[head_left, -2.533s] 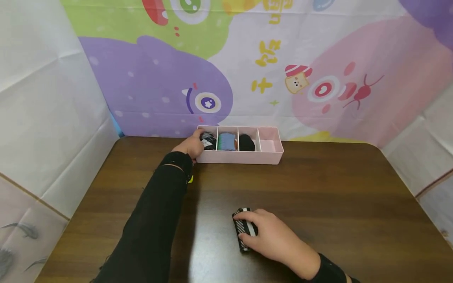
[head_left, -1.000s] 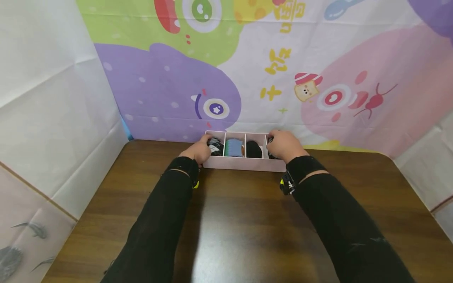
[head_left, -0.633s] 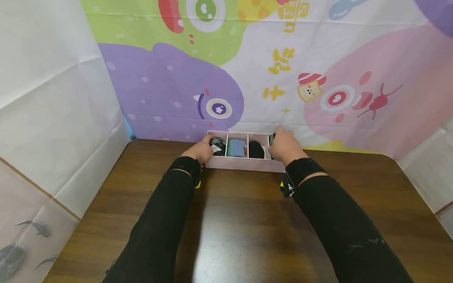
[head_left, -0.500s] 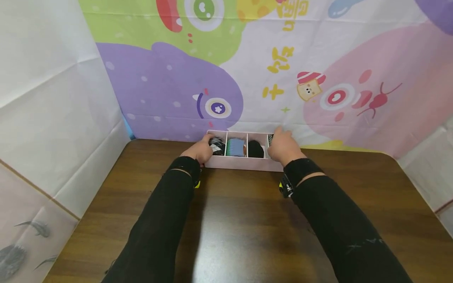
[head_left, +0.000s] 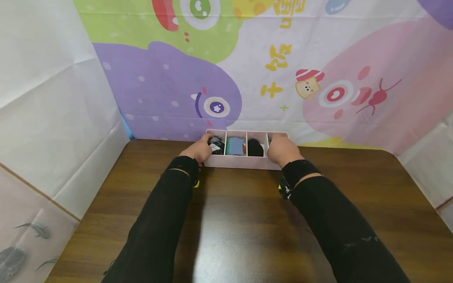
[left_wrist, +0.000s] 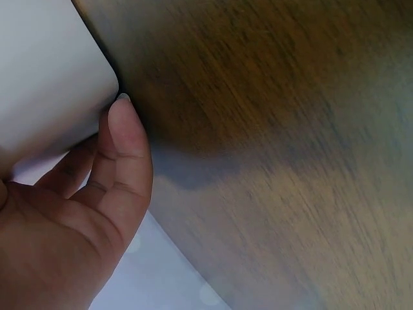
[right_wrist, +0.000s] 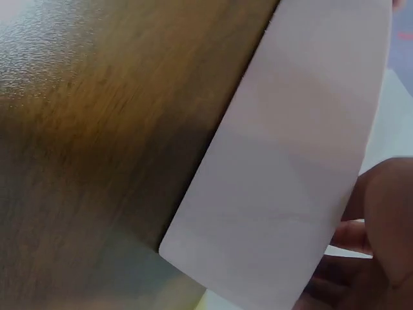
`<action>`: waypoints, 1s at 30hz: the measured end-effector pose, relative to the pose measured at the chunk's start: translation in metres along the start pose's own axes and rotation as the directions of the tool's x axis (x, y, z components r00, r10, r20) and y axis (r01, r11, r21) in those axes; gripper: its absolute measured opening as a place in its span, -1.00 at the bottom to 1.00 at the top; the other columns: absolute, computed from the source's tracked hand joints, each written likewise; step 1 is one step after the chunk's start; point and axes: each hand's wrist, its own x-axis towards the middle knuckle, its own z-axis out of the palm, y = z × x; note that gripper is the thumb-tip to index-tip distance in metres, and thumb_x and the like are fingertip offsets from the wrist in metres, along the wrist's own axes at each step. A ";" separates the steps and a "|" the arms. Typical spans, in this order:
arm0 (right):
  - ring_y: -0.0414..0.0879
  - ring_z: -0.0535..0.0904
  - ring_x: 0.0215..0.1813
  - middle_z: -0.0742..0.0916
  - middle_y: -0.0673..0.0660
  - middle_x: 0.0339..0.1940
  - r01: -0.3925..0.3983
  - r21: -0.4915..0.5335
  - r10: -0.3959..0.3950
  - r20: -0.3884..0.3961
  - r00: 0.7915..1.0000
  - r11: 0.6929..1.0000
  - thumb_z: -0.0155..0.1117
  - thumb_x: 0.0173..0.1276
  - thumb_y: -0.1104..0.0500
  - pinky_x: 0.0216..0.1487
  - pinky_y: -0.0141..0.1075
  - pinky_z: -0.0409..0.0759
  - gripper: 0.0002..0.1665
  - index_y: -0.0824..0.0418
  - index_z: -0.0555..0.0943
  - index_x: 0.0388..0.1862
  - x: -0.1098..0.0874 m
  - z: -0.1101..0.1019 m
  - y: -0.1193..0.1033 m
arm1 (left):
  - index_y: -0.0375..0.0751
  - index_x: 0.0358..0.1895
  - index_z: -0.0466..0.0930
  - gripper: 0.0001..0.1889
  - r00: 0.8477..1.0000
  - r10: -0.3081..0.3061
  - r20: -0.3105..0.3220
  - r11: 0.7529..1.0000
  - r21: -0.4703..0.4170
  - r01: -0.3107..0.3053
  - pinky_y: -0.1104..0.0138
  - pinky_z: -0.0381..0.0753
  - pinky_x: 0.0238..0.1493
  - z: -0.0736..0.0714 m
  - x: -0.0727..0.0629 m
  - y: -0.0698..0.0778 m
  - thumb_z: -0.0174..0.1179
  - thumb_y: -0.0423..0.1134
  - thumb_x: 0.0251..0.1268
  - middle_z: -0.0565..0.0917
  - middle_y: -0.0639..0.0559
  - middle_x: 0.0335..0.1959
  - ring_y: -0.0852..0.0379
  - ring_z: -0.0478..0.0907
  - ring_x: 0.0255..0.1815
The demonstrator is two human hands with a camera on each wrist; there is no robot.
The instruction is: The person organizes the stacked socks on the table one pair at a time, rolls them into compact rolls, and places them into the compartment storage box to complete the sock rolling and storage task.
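Observation:
A pale pink box with compartments in a row stands at the back of the table. My left hand grips its left end, thumb over the rim; in the left wrist view the fingers curl by the lower corner of the box. Inside sit an argyle rolled sock, a blue and green rolled sock and a black rolled sock. My right hand reaches into the rightmost compartment, covering nearly all of a black-and-white striped rolled sock. Its fingertips are hidden behind the box wall.
The brown wooden table extends in front of the box. A cartoon-printed cloth hangs right behind it, and a white cloth wall rises on the left.
My right hand has carried the striped rolled sock from the front of the table into the rightmost compartment, then sunk lower into it. The left hand keeps its grip on the box's left end.

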 end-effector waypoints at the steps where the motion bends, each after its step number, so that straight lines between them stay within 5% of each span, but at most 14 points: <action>1: 0.24 0.61 0.04 0.66 0.40 0.08 0.010 -0.048 -0.011 -0.017 1.000 0.999 0.11 0.46 0.24 0.01 0.12 0.61 -0.56 0.44 0.53 0.23 0.000 0.001 0.000 | 0.11 0.67 -0.15 -0.24 1.000 0.000 -0.001 1.000 0.001 0.000 0.18 0.56 -0.51 0.000 0.001 0.000 -0.23 -0.40 0.46 0.21 -0.31 0.50 -0.26 0.49 0.00; 5: 0.30 0.58 0.10 0.70 0.39 0.04 0.031 -0.224 -0.045 -0.059 0.997 0.974 0.07 0.46 0.22 0.02 0.16 0.61 -0.65 0.36 0.70 0.02 -0.003 0.001 -0.001 | 0.11 0.67 -0.15 -0.25 1.000 0.004 0.002 1.000 0.001 -0.004 0.19 0.55 -0.52 0.001 0.002 0.000 -0.24 -0.41 0.47 0.21 -0.31 0.50 -0.27 0.48 -0.01; 8: 0.30 0.60 0.07 0.73 0.37 0.00 0.023 -0.256 -0.036 -0.047 0.998 0.966 0.10 0.45 0.22 0.01 0.15 0.60 -0.68 0.35 0.73 -0.05 -0.006 -0.001 0.003 | 0.11 0.67 -0.15 -0.26 1.000 0.001 0.007 1.000 0.002 -0.001 0.20 0.55 -0.51 0.002 0.002 0.002 -0.25 -0.41 0.48 0.22 -0.31 0.49 -0.26 0.48 -0.01; 15: 0.32 0.60 0.01 0.70 0.39 -0.09 0.051 -0.170 -0.066 -0.080 0.995 0.984 0.12 0.40 0.25 -0.04 0.17 0.57 -0.65 0.38 0.58 0.09 -0.015 0.001 0.024 | 0.13 0.67 -0.15 -0.25 1.000 0.001 0.003 1.000 0.012 -0.001 0.12 0.57 -0.37 0.001 0.004 0.003 -0.25 -0.38 0.46 0.27 -0.26 0.47 -0.26 0.48 -0.03; 20: 0.27 0.55 0.06 0.64 0.40 0.05 0.078 0.056 -0.065 -0.209 0.976 0.995 0.06 0.34 0.27 0.06 0.17 0.54 -0.52 0.43 0.50 0.22 -0.029 0.009 0.034 | 0.10 0.68 -0.07 -0.29 0.996 0.061 -0.058 0.986 0.159 -0.051 0.03 0.46 0.20 0.001 0.008 -0.003 -0.27 -0.31 0.49 0.29 -0.18 0.55 -0.19 0.43 0.25; 25: 0.29 0.46 0.27 0.54 0.40 0.24 0.119 0.312 -0.030 -0.275 0.961 0.943 0.05 0.46 0.17 0.27 0.18 0.43 -0.45 0.45 0.43 0.33 -0.048 0.019 0.036 | -0.08 0.64 0.11 -0.44 0.961 0.195 -0.196 0.936 0.329 -0.123 -0.05 0.23 0.48 0.000 0.002 -0.013 -0.26 -0.10 0.68 0.31 -0.22 0.54 -0.18 0.27 0.52; 30: 0.28 0.43 0.31 0.50 0.40 0.29 0.118 0.390 -0.019 -0.249 0.968 0.913 0.13 0.51 0.05 0.30 0.17 0.42 -0.38 0.41 0.39 0.38 -0.069 0.024 0.039 | -0.19 0.59 0.19 -0.42 0.908 0.310 -0.283 0.912 0.356 -0.201 -0.05 0.24 0.47 0.001 -0.019 -0.015 -0.14 -0.01 0.67 0.38 -0.24 0.47 -0.19 0.30 0.49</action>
